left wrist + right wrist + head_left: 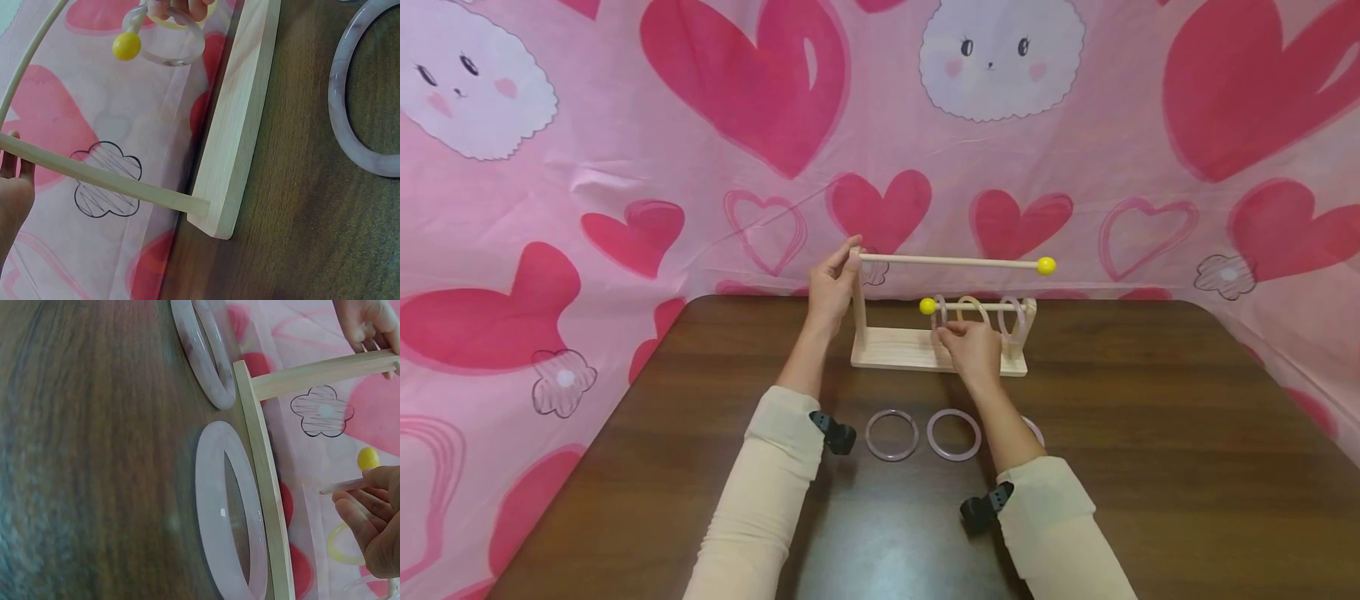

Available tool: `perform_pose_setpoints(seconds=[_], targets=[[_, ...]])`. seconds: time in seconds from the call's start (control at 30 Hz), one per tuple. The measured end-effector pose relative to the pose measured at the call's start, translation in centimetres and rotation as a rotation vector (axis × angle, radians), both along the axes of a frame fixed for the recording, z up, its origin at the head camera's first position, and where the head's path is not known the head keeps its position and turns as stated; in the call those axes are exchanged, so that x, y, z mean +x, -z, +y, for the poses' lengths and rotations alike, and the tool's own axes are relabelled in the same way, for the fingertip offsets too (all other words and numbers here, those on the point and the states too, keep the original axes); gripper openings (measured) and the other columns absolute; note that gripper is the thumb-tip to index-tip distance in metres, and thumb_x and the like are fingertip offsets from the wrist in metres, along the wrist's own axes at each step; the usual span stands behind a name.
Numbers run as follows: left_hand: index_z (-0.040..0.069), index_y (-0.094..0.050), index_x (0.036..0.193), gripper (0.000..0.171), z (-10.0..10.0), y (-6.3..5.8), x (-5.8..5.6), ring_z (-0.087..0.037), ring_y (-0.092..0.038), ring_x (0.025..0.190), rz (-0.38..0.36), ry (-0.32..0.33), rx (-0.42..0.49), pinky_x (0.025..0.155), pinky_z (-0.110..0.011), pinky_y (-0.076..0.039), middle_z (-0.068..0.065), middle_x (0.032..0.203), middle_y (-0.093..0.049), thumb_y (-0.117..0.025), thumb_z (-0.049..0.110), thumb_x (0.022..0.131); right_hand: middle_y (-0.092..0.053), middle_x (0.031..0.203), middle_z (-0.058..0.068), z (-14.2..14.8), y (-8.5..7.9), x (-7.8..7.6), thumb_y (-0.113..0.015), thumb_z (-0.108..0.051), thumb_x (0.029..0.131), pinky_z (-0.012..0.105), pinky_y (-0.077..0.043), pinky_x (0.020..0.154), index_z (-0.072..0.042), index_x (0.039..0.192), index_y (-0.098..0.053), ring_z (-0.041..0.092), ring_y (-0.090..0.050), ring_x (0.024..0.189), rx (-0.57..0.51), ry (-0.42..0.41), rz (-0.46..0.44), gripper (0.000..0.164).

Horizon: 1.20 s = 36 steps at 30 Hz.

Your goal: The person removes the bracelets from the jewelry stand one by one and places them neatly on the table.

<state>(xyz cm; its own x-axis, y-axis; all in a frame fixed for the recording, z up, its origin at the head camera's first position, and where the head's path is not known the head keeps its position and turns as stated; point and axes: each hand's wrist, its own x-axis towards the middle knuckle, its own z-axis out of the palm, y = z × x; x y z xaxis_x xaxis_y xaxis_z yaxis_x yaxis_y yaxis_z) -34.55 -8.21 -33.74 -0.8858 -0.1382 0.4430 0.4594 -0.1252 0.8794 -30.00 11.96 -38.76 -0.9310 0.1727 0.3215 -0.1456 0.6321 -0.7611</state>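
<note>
A wooden bangle stand (898, 348) has a tall post with a long upper rod and a short post with a lower rod. My left hand (829, 296) grips the top of the tall post, thumb on one side and fingers behind. With fingertips and thumb, my right hand (976, 350) pinches a pale, translucent bangle (175, 62) that hangs round the lower rod, close to its yellow end ball (927, 307). Further along that rod hang a yellowish bangle (973, 301) and a lilac bangle (1023, 321), partly behind the right hand.
On the brown table (1150, 433), in front of the stand, lie a purplish bangle (892, 458) and a paler bangle (953, 458). A third bangle (1037, 431) is mostly hidden by the right forearm. A pink heart-patterned cloth (880, 142) hangs behind the table.
</note>
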Motion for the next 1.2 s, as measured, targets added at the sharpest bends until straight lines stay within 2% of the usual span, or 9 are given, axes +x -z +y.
perform_pose_setpoints(seconds=[0.33,0.9,1.2], targets=[[0.0,-0.055,0.126,0.036,0.1,0.0,-0.1,-0.023,-0.052,0.115,0.004,0.001,-0.017,0.096,-0.028,-0.042,-0.026,0.124,-0.053,-0.056,0.012,0.092,-0.07,0.08,0.012,0.1,-0.4,0.2,-0.065,-0.017,0.085,0.04,-0.052,0.071,0.0,0.096,-0.072,0.028,-0.067,0.08,-0.01,0.002,-0.003,0.022],[-0.002,-0.054,0.126,0.036,0.0,0.0,0.0,-0.023,-0.052,0.115,0.011,0.002,-0.007,0.096,-0.027,-0.041,-0.027,0.124,-0.052,-0.055,0.009,0.092,-0.07,0.079,0.01,-0.3,-0.9,0.3,-0.063,-0.018,0.087,0.037,-0.054,0.065,-0.001,0.098,-0.072,0.024,-0.068,0.071,-0.043,-0.024,0.031,0.022],[-0.002,-0.054,0.126,0.036,0.0,0.0,0.0,-0.021,-0.052,0.115,0.004,0.004,-0.011,0.097,-0.026,-0.041,-0.026,0.124,-0.052,-0.055,0.01,0.093,-0.07,0.072,0.007,-0.6,-1.6,1.0,-0.061,-0.015,0.085,0.025,-0.046,0.051,-0.004,0.094,-0.074,0.019,-0.067,0.064,-0.028,-0.038,0.054,0.019]])
